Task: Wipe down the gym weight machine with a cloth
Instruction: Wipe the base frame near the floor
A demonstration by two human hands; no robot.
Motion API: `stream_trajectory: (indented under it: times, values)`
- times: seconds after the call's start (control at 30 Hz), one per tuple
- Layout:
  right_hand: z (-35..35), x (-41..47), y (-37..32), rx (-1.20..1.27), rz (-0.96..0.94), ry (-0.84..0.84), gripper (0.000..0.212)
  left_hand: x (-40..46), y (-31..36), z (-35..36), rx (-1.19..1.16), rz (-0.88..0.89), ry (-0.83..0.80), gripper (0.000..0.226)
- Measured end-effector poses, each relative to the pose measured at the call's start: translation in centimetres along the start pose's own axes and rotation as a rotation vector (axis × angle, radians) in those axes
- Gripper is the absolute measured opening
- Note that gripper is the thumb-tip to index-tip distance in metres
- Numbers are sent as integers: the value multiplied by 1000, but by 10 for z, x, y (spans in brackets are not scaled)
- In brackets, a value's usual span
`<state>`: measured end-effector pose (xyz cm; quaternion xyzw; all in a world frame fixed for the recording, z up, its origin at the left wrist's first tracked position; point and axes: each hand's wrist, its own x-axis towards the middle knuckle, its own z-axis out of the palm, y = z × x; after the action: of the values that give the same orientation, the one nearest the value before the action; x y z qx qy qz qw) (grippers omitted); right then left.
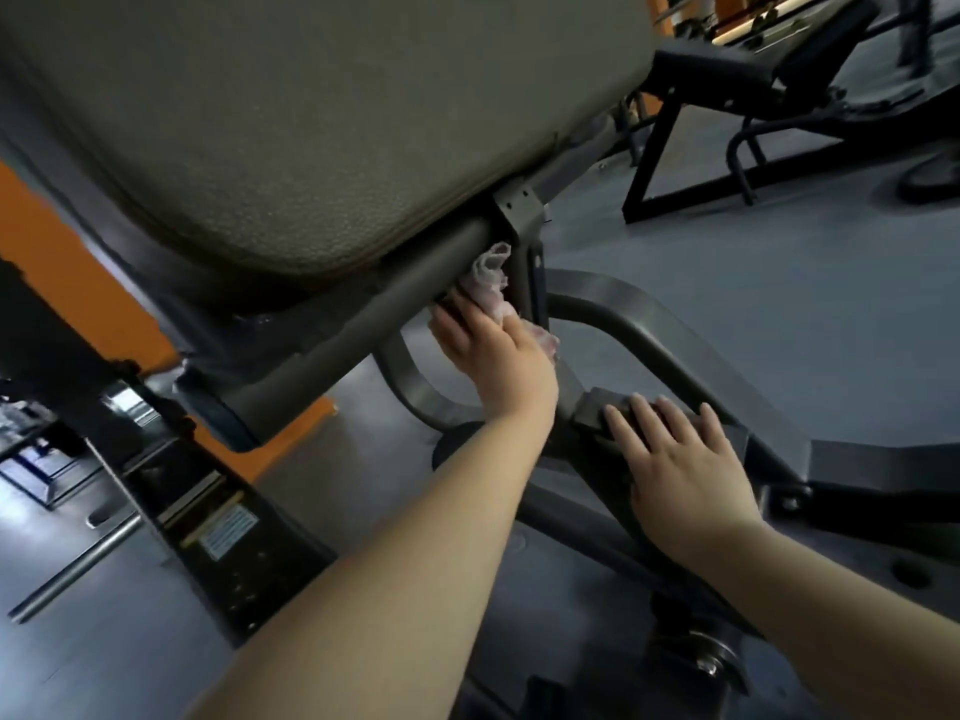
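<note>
Left grip (pixel 493 350) pinches cloth (pixel 491 275) under pad (pixel 311 148); right hand (pixel 680 459) spread on frame (pixel 675 350).

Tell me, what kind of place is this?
Most likely a gym. A big padded seat sits on a grey metal frame, another black workout bench stands behind on the rubbery floor, and the left hand wipes with a cloth.

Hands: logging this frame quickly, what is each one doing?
Left hand: holds the cloth against the frame bar.
Right hand: open, flat on the frame.
</note>
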<state>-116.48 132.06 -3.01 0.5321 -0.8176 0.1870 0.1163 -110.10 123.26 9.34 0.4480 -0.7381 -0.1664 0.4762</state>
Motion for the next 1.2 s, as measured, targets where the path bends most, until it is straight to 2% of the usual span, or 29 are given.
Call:
stream_trajectory:
  times: [0.17, 0.23, 0.4, 0.5, 0.6, 0.67, 0.73, 0.93, 1.0, 1.07, 1.1, 1.17, 1.2]
  values:
    - [13, 2, 1, 22, -34, 105, 91, -19, -21, 20, 114, 141, -66, 67]
    - [11, -1, 0, 31, -36, 88, 89, -29, -31, 25, 105, 167, -89, 70]
    - [15, -9, 11, 4, -122, 170, 82, -53, -53, 45, 105, 120, -140, 75]
    - [17, -23, 28, -49, -269, 162, 63, -68, -59, 56, 40, 83, -143, 71]
    - [28, -46, 53, -211, -508, 128, 55, -80, -68, 69, -37, 77, -78, 67]
    - [47, -62, 73, -307, -579, 68, 57, -86, -73, 80, -103, 66, -13, 66]
    - [66, -72, 90, -359, -532, 6, 65, -94, -76, 92, -171, 41, 46, 63]
    - [93, -84, 112, -297, -353, -138, 70, -121, -91, 120, -267, 56, 116, 59]
    - [110, -94, 119, -288, -280, -214, 95, -122, -98, 125, -270, 73, 131, 57]
    - [112, -102, 112, -247, -175, -270, 126, -133, -106, 128, -262, 70, 72, 53]
    - [108, -106, 108, -243, -141, -315, 129, -143, -112, 129, -256, 65, 17, 52]
    - [112, -116, 107, -250, -44, -408, 108, -166, -122, 133, -258, 22, -89, 61]
    - [113, -118, 105, -210, -10, -399, 108, -174, -124, 135, -258, -2, -120, 64]
